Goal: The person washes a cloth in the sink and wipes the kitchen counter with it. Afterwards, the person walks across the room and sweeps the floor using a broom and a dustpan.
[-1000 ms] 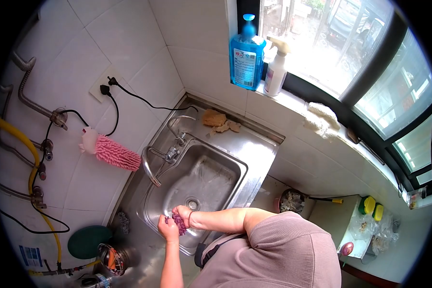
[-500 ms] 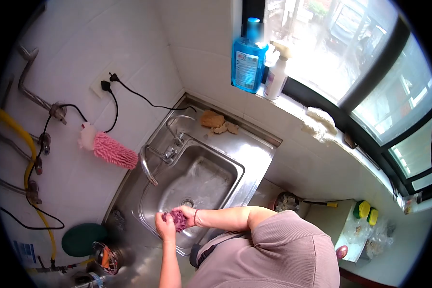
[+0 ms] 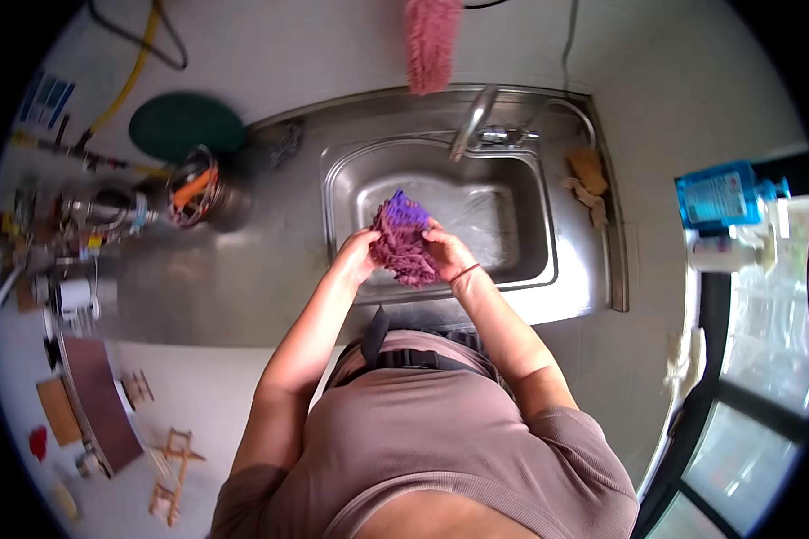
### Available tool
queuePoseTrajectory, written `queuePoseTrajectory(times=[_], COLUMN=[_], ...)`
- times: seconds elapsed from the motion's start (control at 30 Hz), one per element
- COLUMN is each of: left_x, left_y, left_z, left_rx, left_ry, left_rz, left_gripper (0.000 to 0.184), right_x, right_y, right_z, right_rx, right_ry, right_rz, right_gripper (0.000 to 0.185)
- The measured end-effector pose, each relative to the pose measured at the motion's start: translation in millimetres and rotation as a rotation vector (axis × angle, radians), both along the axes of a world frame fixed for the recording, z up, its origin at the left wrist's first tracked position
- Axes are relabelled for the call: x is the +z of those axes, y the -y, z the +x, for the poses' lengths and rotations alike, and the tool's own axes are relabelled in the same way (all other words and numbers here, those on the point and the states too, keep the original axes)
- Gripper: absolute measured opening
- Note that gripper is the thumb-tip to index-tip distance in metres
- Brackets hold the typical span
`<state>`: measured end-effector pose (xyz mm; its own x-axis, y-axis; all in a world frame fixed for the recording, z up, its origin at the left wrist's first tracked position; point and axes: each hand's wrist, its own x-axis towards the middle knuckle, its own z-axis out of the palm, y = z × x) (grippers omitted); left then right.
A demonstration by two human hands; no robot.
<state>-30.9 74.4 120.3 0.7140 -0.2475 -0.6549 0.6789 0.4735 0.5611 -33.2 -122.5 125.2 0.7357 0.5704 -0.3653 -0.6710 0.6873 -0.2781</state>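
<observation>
Shaggy cloth [image 3: 404, 249] partly hides the left hand [image 3: 358, 255] and right hand [image 3: 450, 255].

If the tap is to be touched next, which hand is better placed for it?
Probably the right hand: the tap is nearer to it. The left hand is farther off, and both hands hold the cloth.

Shaggy mauve cloth [image 3: 406, 250], bright violet at its far end, crumpled, held over sink [image 3: 526, 211]

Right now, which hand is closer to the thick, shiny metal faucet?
Right. The right hand is almost straight below the faucet in the picture; the left hand is farther away, below and to its left.
</observation>
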Motion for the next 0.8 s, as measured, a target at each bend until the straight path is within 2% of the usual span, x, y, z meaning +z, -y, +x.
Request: queuePoseTrajectory(times=[0.13,0.23,0.3,0.33,0.37,0.43,0.47,0.5,0.57,0.6,0.63,0.7,0.77,0.8], left_x=[-4,6,18,6,2,10,15,12,7,9,8,19,14,11], left_y=[-8,-7,-9,-11,-13,-10,-9,-11,-9,-8,-9,-2,0,1], left_z=[-5,-7,-7,-6,-8,-8,-10,-11,-15,-16,-19,-17,-14,-10], left_rx=[0.032,0.103,0.150,0.177,0.197,0.122,0.111,0.128,0.172,0.146,0.086,0.056,0.077,0.086], left_ry=[0.018,-0.020,0.026,0.073,0.074,0.068,0.004,-0.069,-0.145,-0.146,-0.020,0.029,0.066,0.139], left_rz=[-0.059,-0.114,-0.095,-0.025,-0.028,0.364,0.485,0.489,0.424,0.291,0.076,-0.107,-0.186,-0.251], left_gripper=[0.022,0.022,0.024,0.025,0.025,0.027,0.030,0.037,0.042,0.045,0.043,0.039,0.036,0.034], right_x=[-7,-14,-5,2,10,24,26,28,33,43,59,71,85,90], right_y=[-9,-13,-18,-23,-27,-36,-39,-42,-47,-53,-58,-64,-67,-68], right_z=[10,23,31,33,34,39,40,41,39,35,30,19,12,9], right_rx=[0.108,0.133,0.045,-0.010,0.010,-0.021,0.002,0.020,-0.122,-0.190,-0.204,-0.110,0.096,0.104], right_ry=[-0.037,0.090,0.262,0.311,0.318,0.476,0.516,0.528,1.152,1.245,1.354,1.369,1.286,1.305], right_rz=[-0.182,-0.214,-0.438,-0.552,-0.552,-0.688,-0.747,-0.746,-1.226,-1.225,-1.311,-1.433,-1.510,-1.568], right_gripper=[0.054,0.047,0.041,0.035,0.035,0.030,0.026,0.026,0.026,0.026,0.023,0.022,0.023,0.026])
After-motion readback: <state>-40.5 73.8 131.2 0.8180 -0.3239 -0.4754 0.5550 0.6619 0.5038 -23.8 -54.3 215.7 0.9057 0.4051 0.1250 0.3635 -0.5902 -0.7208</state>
